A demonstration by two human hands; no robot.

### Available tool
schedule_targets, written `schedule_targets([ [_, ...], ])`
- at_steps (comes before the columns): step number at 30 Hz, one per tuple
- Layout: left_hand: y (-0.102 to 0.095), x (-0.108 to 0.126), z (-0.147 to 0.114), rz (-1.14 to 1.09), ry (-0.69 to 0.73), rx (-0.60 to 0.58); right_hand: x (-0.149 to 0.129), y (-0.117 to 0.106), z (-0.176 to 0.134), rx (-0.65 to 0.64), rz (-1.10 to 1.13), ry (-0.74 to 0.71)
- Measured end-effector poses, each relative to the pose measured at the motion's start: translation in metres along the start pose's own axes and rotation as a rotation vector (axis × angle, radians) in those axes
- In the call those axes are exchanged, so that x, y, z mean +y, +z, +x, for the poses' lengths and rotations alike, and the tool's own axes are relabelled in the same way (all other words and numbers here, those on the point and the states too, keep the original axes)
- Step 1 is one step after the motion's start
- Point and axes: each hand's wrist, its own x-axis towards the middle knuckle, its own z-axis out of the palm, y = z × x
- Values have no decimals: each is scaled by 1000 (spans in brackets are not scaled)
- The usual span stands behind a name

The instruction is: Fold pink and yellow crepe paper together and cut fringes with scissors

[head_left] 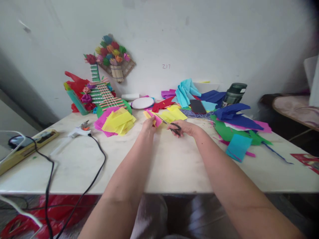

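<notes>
My left hand pinches a small stack of pink and yellow crepe paper over the middle of the table. My right hand is closed around the black handles of a pair of scissors. The scissor blades point left toward the paper, and their tips are close to its right edge; whether they touch it I cannot tell. Just behind the hands lie loose yellow paper sheets. To the left, a fanned pile of yellow squares rests on pink paper.
A white hot glue gun with a black cord and a power strip occupy the left side. A flower-decorated guitar craft stands behind. Rightward are a phone, a dark bottle, blue paper and a turquoise piece.
</notes>
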Motion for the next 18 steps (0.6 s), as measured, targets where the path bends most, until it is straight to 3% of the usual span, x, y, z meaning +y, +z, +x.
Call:
schedule_targets([
  [18, 1, 1, -3, 16, 5, 10, -3, 5, 0, 55, -49, -10],
])
